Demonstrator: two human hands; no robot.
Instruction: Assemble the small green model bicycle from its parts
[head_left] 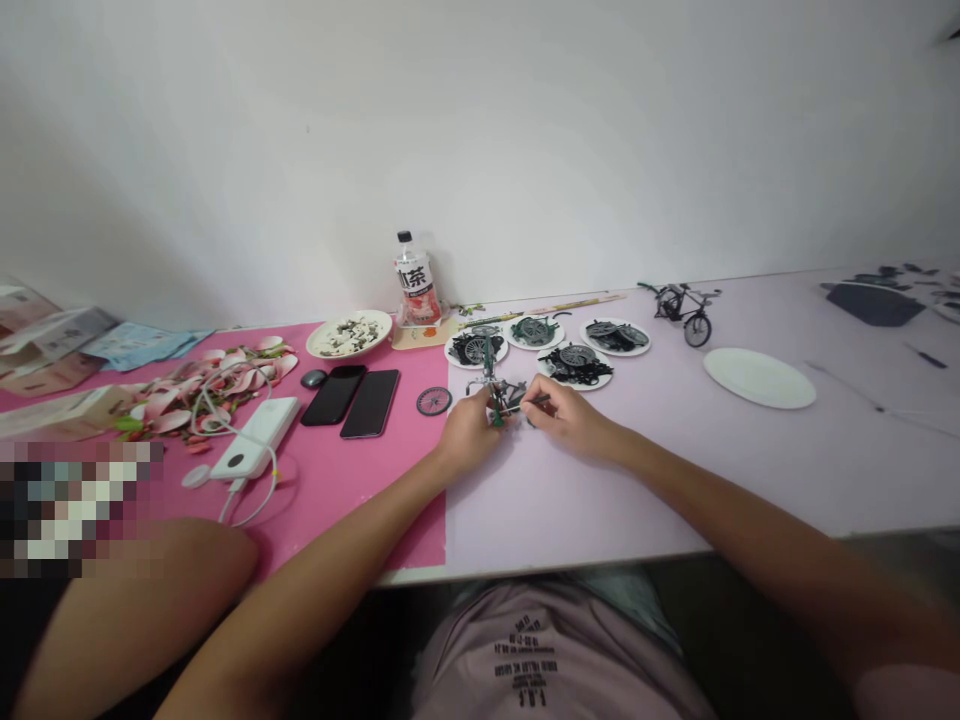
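My left hand (472, 432) grips a small model bicycle (510, 393). My right hand (564, 410) pinches a thin tool (513, 408) beside it.

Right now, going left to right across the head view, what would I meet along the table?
Power bank, phones, loose wheel, left hand, right hand, standing bicycle, large plate.

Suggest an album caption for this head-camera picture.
Left hand holding a small green-and-black model, right hand a slim tool, before plates of small parts.
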